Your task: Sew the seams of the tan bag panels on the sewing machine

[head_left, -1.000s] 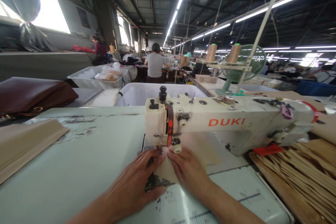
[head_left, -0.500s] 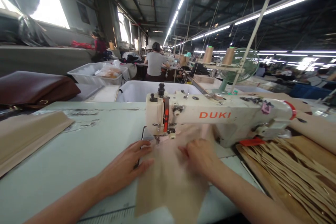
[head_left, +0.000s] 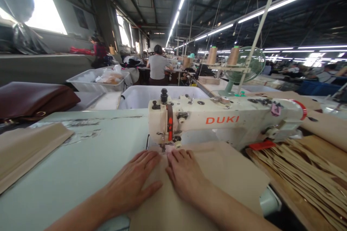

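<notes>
A beige piece of fabric or leather (head_left: 227,173) lies spread under the needle of a white sewing machine (head_left: 195,119) marked DUKI. My left hand (head_left: 139,177) rests flat on its left part, fingertips just left of the presser foot (head_left: 163,148), thumb stretched out. On the other side of the foot, my right hand (head_left: 185,173) lies flat on the same piece with its fingers pointing at the needle area. Neither hand grips anything; both press from above. The seam right at the needle is too small to make out.
On the right, a wooden board (head_left: 271,173) carries many beige strips (head_left: 306,173). Folded beige material (head_left: 32,148) and a brown leather bag (head_left: 35,101) lie left. Behind the machine stand a white bin (head_left: 135,95), thread cones (head_left: 233,56) and a fan (head_left: 252,61). A person (head_left: 158,66) sits farther back.
My right hand has moved left and down, close to the presser foot. The beige piece, bunched and narrow before, now lies spread out flat to the right. My left hand stays beside the foot.
</notes>
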Available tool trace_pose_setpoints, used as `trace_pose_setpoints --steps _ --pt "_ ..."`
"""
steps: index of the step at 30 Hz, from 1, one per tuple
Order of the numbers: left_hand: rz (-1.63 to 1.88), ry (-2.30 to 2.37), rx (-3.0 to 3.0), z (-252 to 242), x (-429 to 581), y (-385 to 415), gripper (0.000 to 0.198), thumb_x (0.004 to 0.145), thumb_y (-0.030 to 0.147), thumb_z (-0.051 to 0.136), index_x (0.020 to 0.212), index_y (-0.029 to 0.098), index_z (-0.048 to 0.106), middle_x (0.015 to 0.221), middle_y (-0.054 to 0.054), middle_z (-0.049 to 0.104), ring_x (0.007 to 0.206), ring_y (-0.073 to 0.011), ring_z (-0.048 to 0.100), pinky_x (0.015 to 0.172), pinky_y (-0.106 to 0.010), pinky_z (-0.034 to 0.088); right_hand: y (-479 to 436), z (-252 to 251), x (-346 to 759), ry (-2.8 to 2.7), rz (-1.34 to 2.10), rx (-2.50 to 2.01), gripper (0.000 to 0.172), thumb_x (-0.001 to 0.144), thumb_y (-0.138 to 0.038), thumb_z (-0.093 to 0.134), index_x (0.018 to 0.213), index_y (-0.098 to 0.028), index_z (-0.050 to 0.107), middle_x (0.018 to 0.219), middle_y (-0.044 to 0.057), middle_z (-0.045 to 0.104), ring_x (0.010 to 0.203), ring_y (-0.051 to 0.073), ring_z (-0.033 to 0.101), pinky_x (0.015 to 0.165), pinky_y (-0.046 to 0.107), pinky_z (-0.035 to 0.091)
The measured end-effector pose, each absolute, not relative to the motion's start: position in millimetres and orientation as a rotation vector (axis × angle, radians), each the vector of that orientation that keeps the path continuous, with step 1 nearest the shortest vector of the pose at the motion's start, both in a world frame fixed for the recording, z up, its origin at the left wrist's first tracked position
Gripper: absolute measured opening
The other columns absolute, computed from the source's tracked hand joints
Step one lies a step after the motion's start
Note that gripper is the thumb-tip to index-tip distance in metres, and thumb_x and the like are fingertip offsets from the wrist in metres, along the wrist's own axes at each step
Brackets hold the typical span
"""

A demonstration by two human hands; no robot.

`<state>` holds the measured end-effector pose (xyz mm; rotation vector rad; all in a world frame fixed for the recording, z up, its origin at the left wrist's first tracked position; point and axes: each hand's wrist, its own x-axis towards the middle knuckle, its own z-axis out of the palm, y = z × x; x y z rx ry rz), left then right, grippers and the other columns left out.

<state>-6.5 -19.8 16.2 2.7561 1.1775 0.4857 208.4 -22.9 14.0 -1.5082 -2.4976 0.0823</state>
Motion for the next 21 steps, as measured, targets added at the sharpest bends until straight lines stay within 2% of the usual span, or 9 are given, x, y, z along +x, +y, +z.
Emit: trace_pose_setpoints --steps 4,8,13,21 --pt "0.449 1.118 2.852 0 -5 -25 0.070 0.093 0.047 0.059 0.152 0.022 0.032 0.153 -0.011 0.041 0.139 -0.0311 0.040 0.115 -0.049 0.036 -15 4 223 -2.523 0.167 -1.345 0.047 0.103 -0.035 0.041 0.145 -0.014 0.044 0.150 0.012 0.045 0.141 0.029 0.036 0.119 0.056 0.024" --pt "0.477 1.189 2.938 -11 -2 -30 0.072 0.094 0.048 0.057 0.154 0.021 0.027 0.155 -0.010 0.039 0.140 -0.0305 0.040 0.114 -0.048 0.038 -12 -10 233 -2.548 0.193 -1.287 0.050 0.106 -0.038 0.031 0.152 -0.017 0.034 0.156 0.007 0.036 0.146 0.024 0.027 0.123 0.053 0.015" --pt "0.586 1.188 3.045 -10 -3 -28 0.075 0.090 0.050 0.061 0.153 0.021 0.031 0.150 -0.011 0.047 0.132 -0.0307 0.051 0.107 -0.044 0.048 -10 -13 234 -2.549 0.187 -1.282 0.051 0.107 -0.041 0.025 0.154 -0.022 0.029 0.157 0.004 0.035 0.147 0.023 0.027 0.123 0.052 0.015" --pt "0.568 1.217 3.054 -14 -7 -21 0.075 0.091 0.051 0.060 0.153 0.021 0.030 0.153 -0.012 0.041 0.135 -0.0318 0.047 0.105 -0.046 0.049 -2 -14 233 -2.527 0.127 -1.276 0.050 0.107 -0.039 0.028 0.154 -0.023 0.030 0.153 0.005 0.041 0.146 0.023 0.028 0.123 0.052 0.017"
